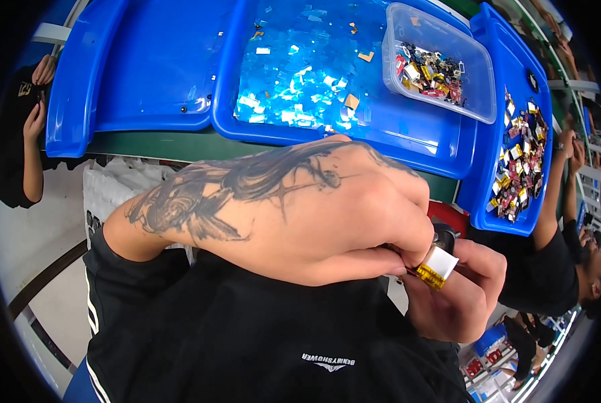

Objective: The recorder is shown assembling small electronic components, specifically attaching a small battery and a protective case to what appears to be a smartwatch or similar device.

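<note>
My left hand (341, 208), tattooed across its back, reaches over from the left with thumb and forefinger pinched together. Between those fingertips run thin dark red strands that look like wires, leading to the yellow-taped edge of a small silver-white pouch battery (441, 262). Curled around that battery from the right is my right hand (455, 295), closed on it. A small rounded black part (444, 235) shows just behind the battery, next to my right fingers; how it joins the battery is hidden. My left hand covers much of the space between.
Ahead lies a blue tray (260, 131) scattered with shiny bluish film pieces. A clear plastic box (441, 20) with small electronic parts stands in its right side. Another blue tray (478, 208) at right holds many batteries and boards. A blue tray (153, 60) is at left. People sit on both sides.
</note>
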### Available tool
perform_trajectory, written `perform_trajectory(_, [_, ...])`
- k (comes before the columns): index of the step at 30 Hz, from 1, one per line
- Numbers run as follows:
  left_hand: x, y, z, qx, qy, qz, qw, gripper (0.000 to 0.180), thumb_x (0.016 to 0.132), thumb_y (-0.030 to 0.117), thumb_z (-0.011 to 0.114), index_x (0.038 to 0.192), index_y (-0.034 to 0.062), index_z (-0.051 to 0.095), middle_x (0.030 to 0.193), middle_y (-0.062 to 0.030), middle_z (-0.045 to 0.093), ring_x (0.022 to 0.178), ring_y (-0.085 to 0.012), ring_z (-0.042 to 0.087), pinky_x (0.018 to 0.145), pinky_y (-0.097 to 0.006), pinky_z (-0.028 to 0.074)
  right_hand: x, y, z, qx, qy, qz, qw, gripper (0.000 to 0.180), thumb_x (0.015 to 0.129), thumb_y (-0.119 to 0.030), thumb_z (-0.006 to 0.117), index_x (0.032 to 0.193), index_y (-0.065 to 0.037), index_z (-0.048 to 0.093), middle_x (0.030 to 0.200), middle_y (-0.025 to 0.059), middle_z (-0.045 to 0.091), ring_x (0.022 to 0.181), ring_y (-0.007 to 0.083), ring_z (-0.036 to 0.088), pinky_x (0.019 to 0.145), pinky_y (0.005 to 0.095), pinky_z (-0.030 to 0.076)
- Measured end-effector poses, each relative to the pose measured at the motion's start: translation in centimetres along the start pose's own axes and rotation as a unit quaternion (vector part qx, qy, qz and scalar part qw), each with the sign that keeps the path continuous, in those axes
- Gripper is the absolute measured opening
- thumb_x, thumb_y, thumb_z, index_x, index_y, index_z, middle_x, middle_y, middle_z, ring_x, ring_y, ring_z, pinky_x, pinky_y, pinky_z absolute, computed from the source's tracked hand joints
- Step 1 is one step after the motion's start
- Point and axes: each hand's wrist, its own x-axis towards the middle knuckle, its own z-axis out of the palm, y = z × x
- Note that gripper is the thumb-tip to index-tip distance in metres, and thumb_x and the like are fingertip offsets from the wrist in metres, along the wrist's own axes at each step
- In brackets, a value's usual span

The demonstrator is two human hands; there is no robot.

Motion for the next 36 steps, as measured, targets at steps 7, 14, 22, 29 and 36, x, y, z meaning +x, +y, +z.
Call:
perform_trajectory(7, [-0.1, 0.1, -0.2, -0.033, -0.010, -0.011, 0.999, 0.015, 0.080, 0.006, 0.073, 0.094, 0.0064, 0.068, 0.096, -0.0100, 0.060, 0.074, -0.0242, 0.064, 0.060, -0.030, 0.051, 0.0, -0.6, -0.3, -0.023, -0.005, 0.014, 1.000, 0.044, 0.058, -0.008, 0.089, 0.093, -0.005, 0.063, 0.098, 0.0181, 0.062, 0.079, 0.0220, 0.059, 0.065, 0.0285, 0.046])
perform_trajectory(14, [-0.1, -0.7, -0.2, -0.033, 0.001, 0.016, 0.999, 0.013, 0.080, 0.005, 0.072, 0.092, 0.0055, 0.068, 0.095, -0.0097, 0.060, 0.074, -0.0243, 0.063, 0.060, -0.031, 0.050, 0.0, -0.7, 0.5, 0.000, 0.018, 0.045, 0.999, 0.043, 0.056, 0.001, 0.087, 0.093, -0.008, 0.067, 0.100, 0.0145, 0.060, 0.081, 0.0213, 0.063, 0.065, 0.0264, 0.051])
perform_trajectory(22, [-0.1, -0.4, -0.3, -0.024, -0.025, 0.017, 0.999, 0.015, 0.080, 0.005, 0.072, 0.094, 0.0049, 0.066, 0.094, -0.0094, 0.059, 0.075, -0.0251, 0.062, 0.061, -0.032, 0.049, -0.6, -0.4, -0.2, -0.038, -0.023, 0.013, 0.999, 0.045, 0.059, -0.011, 0.091, 0.091, -0.007, 0.059, 0.098, 0.0186, 0.060, 0.081, 0.0248, 0.061, 0.065, 0.0296, 0.048])
perform_trajectory(29, [-0.2, 0.1, 0.1, 0.008, 0.000, 0.017, 1.000, 0.014, 0.078, 0.005, 0.072, 0.091, 0.0048, 0.065, 0.094, -0.0084, 0.059, 0.076, -0.0239, 0.063, 0.062, -0.032, 0.050, -0.8, -0.5, -0.1, -0.056, 0.001, -0.002, 0.998, 0.049, 0.055, -0.006, 0.091, 0.091, -0.007, 0.058, 0.098, 0.0188, 0.059, 0.078, 0.0242, 0.061, 0.062, 0.0290, 0.048])
perform_trajectory(36, [-0.6, -0.2, 1.2, 0.139, 0.055, 0.018, 0.989, 0.011, 0.077, 0.005, 0.072, 0.084, 0.0040, 0.063, 0.096, -0.0076, 0.058, 0.075, -0.0229, 0.063, 0.058, -0.032, 0.050, -0.7, -0.7, 0.7, -0.024, 0.014, 0.044, 0.999, 0.041, 0.061, 0.004, 0.084, 0.095, -0.009, 0.065, 0.105, 0.0138, 0.058, 0.088, 0.0245, 0.063, 0.070, 0.0281, 0.053])
